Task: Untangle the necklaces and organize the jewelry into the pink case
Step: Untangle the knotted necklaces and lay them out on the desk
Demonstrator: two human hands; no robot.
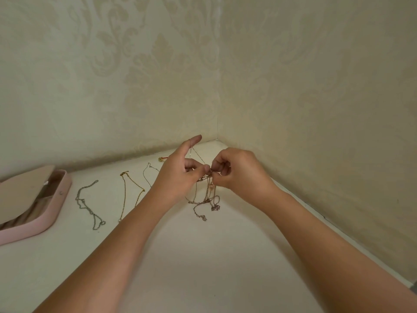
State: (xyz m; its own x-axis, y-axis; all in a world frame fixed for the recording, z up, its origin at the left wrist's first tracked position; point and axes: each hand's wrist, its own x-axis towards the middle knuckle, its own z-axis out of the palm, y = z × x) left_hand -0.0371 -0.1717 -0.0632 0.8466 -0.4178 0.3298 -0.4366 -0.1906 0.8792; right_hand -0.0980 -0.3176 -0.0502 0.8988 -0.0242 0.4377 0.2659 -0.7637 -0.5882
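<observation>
- Right now your left hand and right hand hold the tangled necklaces above the tabletop, close to the corner where the two wallpapered walls meet.
- Your left thumb and a curled finger pinch the knot, while the index finger points up with one fine strand hooked over it.
- Your right fingers are curled tight and pinch the same knot from the other side.
- That tangle is thin pale-gold and silvery chain. Several loops hang below your hands, and the lowest ends trail onto the tabletop.
- Three chains lie apart in a row to the left: a silver chain, a gold chain and a thin pale chain.
- Your pink case sits open at the far left, well apart from the tangle.
- The picture's left edge cuts the case off, its lid covers most of the inside, and the compartments are too dim to tell apart.
- Your left forearm hides the gold chain's lower right part, and your left hand covers part of the thin chain.
- A small red-and-gold piece by the wall is too small to identify.
</observation>
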